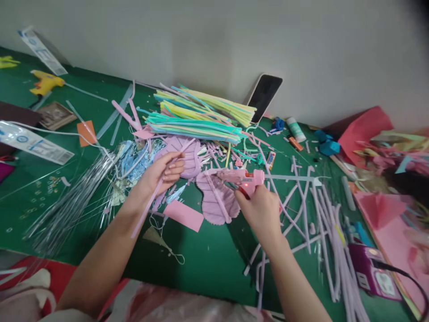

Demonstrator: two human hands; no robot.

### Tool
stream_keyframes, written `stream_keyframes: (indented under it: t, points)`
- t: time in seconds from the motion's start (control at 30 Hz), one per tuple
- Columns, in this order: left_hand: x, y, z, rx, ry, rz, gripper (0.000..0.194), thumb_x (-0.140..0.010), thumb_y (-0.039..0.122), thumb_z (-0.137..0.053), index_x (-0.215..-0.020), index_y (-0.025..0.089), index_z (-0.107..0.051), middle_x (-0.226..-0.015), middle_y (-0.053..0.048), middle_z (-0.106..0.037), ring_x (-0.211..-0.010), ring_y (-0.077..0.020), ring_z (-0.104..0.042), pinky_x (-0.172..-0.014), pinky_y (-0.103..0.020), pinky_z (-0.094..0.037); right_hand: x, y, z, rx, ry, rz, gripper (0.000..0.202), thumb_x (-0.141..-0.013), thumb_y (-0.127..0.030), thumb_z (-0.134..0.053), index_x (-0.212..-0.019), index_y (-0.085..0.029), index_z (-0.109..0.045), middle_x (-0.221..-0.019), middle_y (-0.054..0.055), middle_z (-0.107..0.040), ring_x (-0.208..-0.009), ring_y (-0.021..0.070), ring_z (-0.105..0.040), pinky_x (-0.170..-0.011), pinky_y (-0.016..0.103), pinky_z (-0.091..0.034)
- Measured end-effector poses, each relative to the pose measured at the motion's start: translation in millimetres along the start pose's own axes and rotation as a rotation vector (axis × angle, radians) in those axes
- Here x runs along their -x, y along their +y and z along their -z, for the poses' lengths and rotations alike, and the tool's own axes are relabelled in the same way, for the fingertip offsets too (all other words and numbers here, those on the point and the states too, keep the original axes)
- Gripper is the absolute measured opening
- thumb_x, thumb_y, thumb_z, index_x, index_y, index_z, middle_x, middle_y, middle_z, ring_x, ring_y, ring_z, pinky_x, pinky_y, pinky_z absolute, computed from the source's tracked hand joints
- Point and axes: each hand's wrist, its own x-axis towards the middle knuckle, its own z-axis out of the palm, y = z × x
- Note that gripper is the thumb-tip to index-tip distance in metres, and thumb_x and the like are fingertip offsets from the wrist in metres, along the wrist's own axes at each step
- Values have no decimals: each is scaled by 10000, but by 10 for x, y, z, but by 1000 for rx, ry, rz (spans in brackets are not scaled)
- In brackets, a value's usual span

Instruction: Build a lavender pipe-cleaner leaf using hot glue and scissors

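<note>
My left hand (169, 172) has its fingers closed round a long lilac pipe cleaner (147, 206), which slants down past my wrist. In my right hand (259, 210) is a pink glue gun (246, 179), with a small light glowing on its side; its nozzle points left. Beneath the nozzle lies a lilac ribbed piece (214, 199) with a wavy edge and a thick strip across it. A second lilac ribbed piece (191, 156) sits behind my left fingers, partly covered. A pink card (184, 215) rests on the table between my hands.
Colourful pipe cleaners (201, 116) are heaped at the back, near a leaning phone (266, 96). Loose lilac pipe cleaners (326, 241) spread at the right beside a purple power device (373, 270). On the left are silver strands (73, 201) and a yellow glue gun (47, 83).
</note>
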Motion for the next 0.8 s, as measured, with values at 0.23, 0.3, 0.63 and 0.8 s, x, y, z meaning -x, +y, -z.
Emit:
stream_keyframes:
  t: [0.23,0.3,0.63,0.8]
  points:
    - [-18,-45,-6,33,-127,-53,347,-918,167,-477,-573,173,-442,-444,75,-341,-315,-44,-359,-301,-150,-295,-30,-151,-15,44,-25,-12,226,-799,-389,-538,-757,-176,-604,-639,128,-666,-616,289,-647,-570,309,-381]
    - [-3,-45,-1,46,-133,-63,387,-908,187,-495,-536,189,-390,-419,79,-310,-313,-48,-346,-309,-158,-291,-37,-162,-27,51,-35,-11,232,-805,-385,-538,-783,-168,-616,-639,127,-667,-611,287,-646,-561,306,-374]
    - [-23,-28,9,104,-63,-27,443,-970,224,-414,-532,196,-357,-399,80,-276,-291,-43,-295,-300,-157,-214,-36,-140,-49,117,-39,13,272,-816,-388,-525,-813,-145,-646,-637,134,-668,-616,295,-649,-551,308,-358]
    - [-42,-32,21,74,-76,-31,444,-980,209,-370,-537,187,-386,-407,76,-281,-290,-38,-281,-293,-158,-181,-39,-156,-65,114,-31,19,255,-817,-367,-530,-822,-140,-647,-649,135,-676,-615,288,-646,-558,305,-365]
